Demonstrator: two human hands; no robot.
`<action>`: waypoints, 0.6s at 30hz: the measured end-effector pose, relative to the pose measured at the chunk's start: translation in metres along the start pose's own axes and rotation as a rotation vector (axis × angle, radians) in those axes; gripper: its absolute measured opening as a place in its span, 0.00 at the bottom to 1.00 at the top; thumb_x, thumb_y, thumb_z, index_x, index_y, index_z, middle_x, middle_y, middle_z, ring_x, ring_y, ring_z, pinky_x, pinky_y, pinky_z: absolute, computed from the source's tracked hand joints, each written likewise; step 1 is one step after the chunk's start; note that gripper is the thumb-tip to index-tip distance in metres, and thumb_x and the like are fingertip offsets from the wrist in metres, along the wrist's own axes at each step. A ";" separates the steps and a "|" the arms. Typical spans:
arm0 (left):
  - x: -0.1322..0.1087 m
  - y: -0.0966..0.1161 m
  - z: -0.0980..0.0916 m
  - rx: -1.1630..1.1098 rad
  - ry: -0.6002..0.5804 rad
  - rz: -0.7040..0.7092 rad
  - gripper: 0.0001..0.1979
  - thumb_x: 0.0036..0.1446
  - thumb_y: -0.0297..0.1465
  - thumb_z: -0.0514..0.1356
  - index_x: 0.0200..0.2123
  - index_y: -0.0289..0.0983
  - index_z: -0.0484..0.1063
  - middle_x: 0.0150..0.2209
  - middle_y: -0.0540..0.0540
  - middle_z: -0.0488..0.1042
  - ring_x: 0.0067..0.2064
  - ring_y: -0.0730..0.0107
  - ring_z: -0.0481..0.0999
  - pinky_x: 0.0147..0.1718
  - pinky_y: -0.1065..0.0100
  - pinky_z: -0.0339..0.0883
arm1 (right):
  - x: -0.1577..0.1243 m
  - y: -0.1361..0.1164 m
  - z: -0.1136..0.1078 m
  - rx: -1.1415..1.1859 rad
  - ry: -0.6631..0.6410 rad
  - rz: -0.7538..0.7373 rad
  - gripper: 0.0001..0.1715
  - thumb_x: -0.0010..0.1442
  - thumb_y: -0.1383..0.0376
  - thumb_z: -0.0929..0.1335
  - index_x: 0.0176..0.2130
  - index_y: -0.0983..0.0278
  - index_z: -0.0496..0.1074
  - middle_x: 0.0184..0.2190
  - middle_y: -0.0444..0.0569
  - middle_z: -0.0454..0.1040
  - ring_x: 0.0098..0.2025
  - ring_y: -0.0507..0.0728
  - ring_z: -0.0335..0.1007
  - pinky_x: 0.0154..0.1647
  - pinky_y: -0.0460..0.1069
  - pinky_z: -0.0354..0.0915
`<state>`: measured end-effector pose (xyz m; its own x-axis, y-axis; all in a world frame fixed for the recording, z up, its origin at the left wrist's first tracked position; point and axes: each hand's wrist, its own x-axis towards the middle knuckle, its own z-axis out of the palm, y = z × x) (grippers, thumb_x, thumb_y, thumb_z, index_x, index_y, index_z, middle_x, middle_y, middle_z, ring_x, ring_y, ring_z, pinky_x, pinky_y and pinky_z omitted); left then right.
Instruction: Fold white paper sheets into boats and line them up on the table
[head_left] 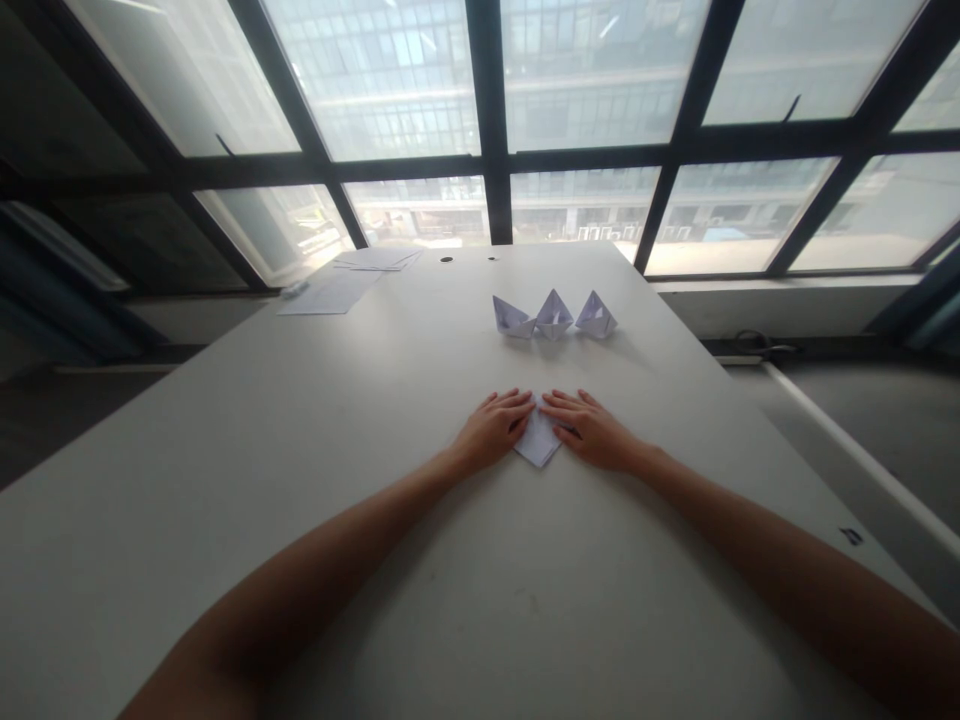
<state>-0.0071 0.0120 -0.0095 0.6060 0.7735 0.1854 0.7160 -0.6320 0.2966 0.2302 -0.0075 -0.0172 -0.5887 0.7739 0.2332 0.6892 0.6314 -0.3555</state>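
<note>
A small piece of folded white paper [539, 447] lies flat on the pale desk [337, 440], in front of the person and between the two hands, one of its corners pointing back toward the person. The left hand [493, 430] rests on its left side, palm down, the fingers stretched out and close together, pressing on the paper rather than gripping it. The right hand [590, 430] mirrors this on the right side, flattened with fingers extended, its fingertips near those of the left hand over the upper part of the paper; because the hands cover much of it, I cannot tell exactly how its far edge is folded. Both forearms reach in from the near side of the desk. Beyond the hands, well apart from them, three folded paper boats stand in a row: the left boat [513, 319], the middle boat [554, 318] and the right boat [597, 318], each with raised points. Toward the far left corner, loose paper sheets [324, 296] lie flat. Two round holes [446, 260] sit near the far edge, and large windows [592, 75] with dark frames rise behind the desk.
</note>
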 end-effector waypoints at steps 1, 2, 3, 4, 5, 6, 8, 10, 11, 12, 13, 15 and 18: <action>-0.001 0.000 -0.001 0.007 -0.007 0.005 0.22 0.68 0.35 0.48 0.63 0.44 0.66 0.67 0.49 0.62 0.68 0.63 0.59 0.67 0.54 0.49 | 0.000 0.000 0.000 0.003 -0.001 0.001 0.29 0.67 0.64 0.61 0.66 0.57 0.61 0.68 0.52 0.58 0.70 0.61 0.50 0.69 0.67 0.45; -0.001 0.001 -0.001 0.018 -0.017 0.013 0.23 0.68 0.35 0.49 0.64 0.44 0.65 0.67 0.48 0.61 0.69 0.63 0.58 0.67 0.54 0.48 | 0.000 0.000 0.000 0.006 0.000 0.002 0.29 0.67 0.64 0.61 0.66 0.57 0.61 0.68 0.53 0.58 0.70 0.62 0.50 0.69 0.67 0.45; -0.002 0.001 -0.002 0.030 -0.030 0.026 0.24 0.67 0.36 0.50 0.65 0.44 0.64 0.68 0.48 0.60 0.69 0.62 0.56 0.67 0.54 0.47 | 0.000 0.000 0.000 0.009 0.000 0.001 0.29 0.67 0.64 0.61 0.66 0.57 0.61 0.68 0.53 0.58 0.70 0.62 0.50 0.69 0.67 0.45; -0.003 0.002 -0.003 0.043 -0.046 0.044 0.25 0.67 0.38 0.51 0.66 0.44 0.61 0.68 0.47 0.58 0.70 0.61 0.55 0.68 0.53 0.46 | 0.000 0.000 0.000 0.010 0.000 0.000 0.30 0.67 0.64 0.61 0.67 0.57 0.60 0.68 0.53 0.58 0.70 0.62 0.50 0.69 0.67 0.45; -0.004 0.002 -0.004 0.055 -0.061 0.062 0.28 0.66 0.41 0.52 0.67 0.43 0.59 0.69 0.46 0.56 0.70 0.59 0.53 0.68 0.52 0.45 | 0.000 0.001 0.000 0.011 0.000 -0.001 0.30 0.68 0.64 0.61 0.67 0.57 0.60 0.68 0.53 0.58 0.71 0.62 0.49 0.69 0.67 0.45; -0.005 0.003 -0.005 0.064 -0.074 0.079 0.31 0.65 0.44 0.54 0.68 0.43 0.56 0.70 0.46 0.55 0.71 0.58 0.52 0.68 0.52 0.43 | 0.000 0.001 0.000 0.011 0.000 -0.001 0.30 0.68 0.64 0.60 0.67 0.57 0.60 0.68 0.52 0.58 0.71 0.62 0.49 0.69 0.67 0.45; -0.006 0.004 -0.006 0.074 -0.092 0.096 0.37 0.63 0.50 0.55 0.70 0.42 0.52 0.70 0.44 0.53 0.71 0.55 0.50 0.69 0.51 0.41 | 0.000 0.001 0.001 0.012 0.000 0.000 0.30 0.69 0.63 0.60 0.67 0.57 0.59 0.68 0.52 0.58 0.71 0.61 0.49 0.69 0.67 0.45; -0.007 0.006 -0.007 0.077 -0.103 0.095 0.41 0.61 0.53 0.54 0.71 0.42 0.49 0.71 0.43 0.52 0.72 0.54 0.49 0.69 0.51 0.40 | 0.000 0.000 0.000 0.014 0.002 -0.002 0.29 0.69 0.61 0.59 0.68 0.57 0.58 0.68 0.52 0.58 0.71 0.61 0.48 0.69 0.67 0.45; -0.007 0.007 -0.008 0.078 -0.106 0.093 0.42 0.61 0.54 0.54 0.71 0.41 0.48 0.71 0.43 0.51 0.72 0.54 0.48 0.69 0.52 0.39 | 0.000 -0.001 -0.001 0.015 0.004 -0.004 0.30 0.70 0.58 0.60 0.68 0.57 0.58 0.68 0.52 0.58 0.71 0.62 0.48 0.69 0.67 0.44; -0.007 0.007 -0.008 0.078 -0.109 0.092 0.42 0.61 0.56 0.53 0.71 0.41 0.48 0.71 0.43 0.51 0.72 0.54 0.48 0.69 0.52 0.39 | -0.001 -0.002 -0.001 0.014 0.003 -0.008 0.31 0.69 0.56 0.61 0.68 0.57 0.57 0.68 0.53 0.58 0.71 0.63 0.48 0.69 0.67 0.44; -0.007 0.007 -0.009 0.079 -0.112 0.093 0.43 0.61 0.56 0.53 0.71 0.41 0.48 0.71 0.43 0.51 0.72 0.54 0.48 0.69 0.52 0.38 | -0.001 -0.002 -0.002 0.013 0.002 -0.012 0.34 0.67 0.53 0.63 0.68 0.58 0.57 0.68 0.53 0.57 0.71 0.63 0.48 0.69 0.67 0.44; -0.007 0.008 -0.010 0.081 -0.121 0.096 0.44 0.60 0.58 0.52 0.71 0.41 0.47 0.71 0.42 0.50 0.72 0.53 0.47 0.69 0.53 0.37 | -0.002 -0.003 -0.003 0.013 -0.003 -0.017 0.40 0.64 0.50 0.66 0.69 0.59 0.56 0.69 0.54 0.56 0.71 0.65 0.48 0.69 0.67 0.43; -0.008 0.007 -0.011 0.087 -0.141 0.108 0.47 0.58 0.60 0.52 0.72 0.40 0.44 0.72 0.41 0.47 0.72 0.52 0.45 0.69 0.52 0.35 | -0.002 -0.003 -0.004 0.024 -0.007 -0.013 0.40 0.63 0.50 0.67 0.69 0.59 0.56 0.68 0.54 0.57 0.71 0.65 0.48 0.69 0.67 0.43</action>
<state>-0.0107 0.0019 0.0018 0.7191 0.6906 0.0770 0.6676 -0.7174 0.1993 0.2308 -0.0106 -0.0132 -0.6005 0.7654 0.2313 0.6714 0.6398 -0.3741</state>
